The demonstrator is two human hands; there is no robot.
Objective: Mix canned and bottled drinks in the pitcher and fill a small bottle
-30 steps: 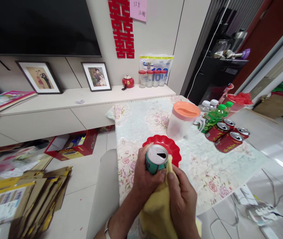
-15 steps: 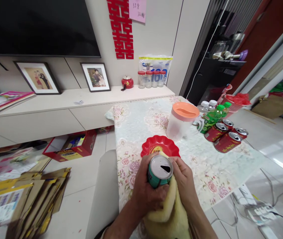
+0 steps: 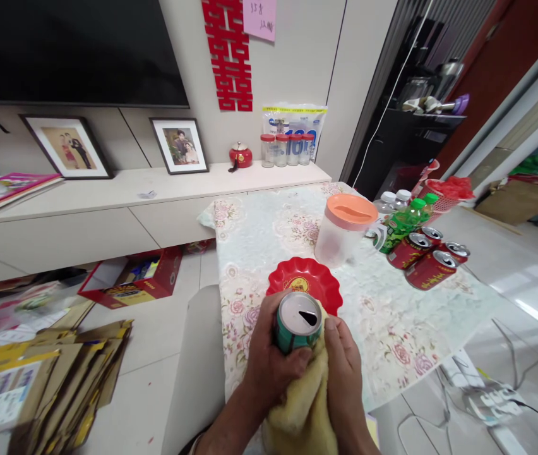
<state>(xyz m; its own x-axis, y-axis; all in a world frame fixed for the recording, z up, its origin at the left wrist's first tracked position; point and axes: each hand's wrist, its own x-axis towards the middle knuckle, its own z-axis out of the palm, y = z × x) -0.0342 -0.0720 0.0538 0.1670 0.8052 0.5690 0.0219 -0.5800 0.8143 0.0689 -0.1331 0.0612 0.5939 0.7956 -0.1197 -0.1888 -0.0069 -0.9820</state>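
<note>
My left hand (image 3: 273,360) is wrapped round a green drink can (image 3: 300,321), whose silver top shows a dark open mouth. A yellow cloth (image 3: 309,398) hangs below the can and lies against its right side. My right hand (image 3: 345,363) is closed on the cloth, thumb and fingers pinching it beside the can. Just beyond the can sits a red scalloped plate (image 3: 316,275) with a gold print, its near part hidden by the can and my hands.
On the flowered tablecloth (image 3: 392,322) stand a clear pitcher with an orange lid (image 3: 345,230), several red cans (image 3: 432,270) and green-capped bottles (image 3: 404,224). Flattened cardboard (image 3: 74,373) lies on the floor at left. A power strip (image 3: 496,401) and cables are at lower right.
My right hand has moved down and toward me along the can's side, drawing the cloth with it. The can has shifted slightly left in my left hand, and more of the plate shows.
</note>
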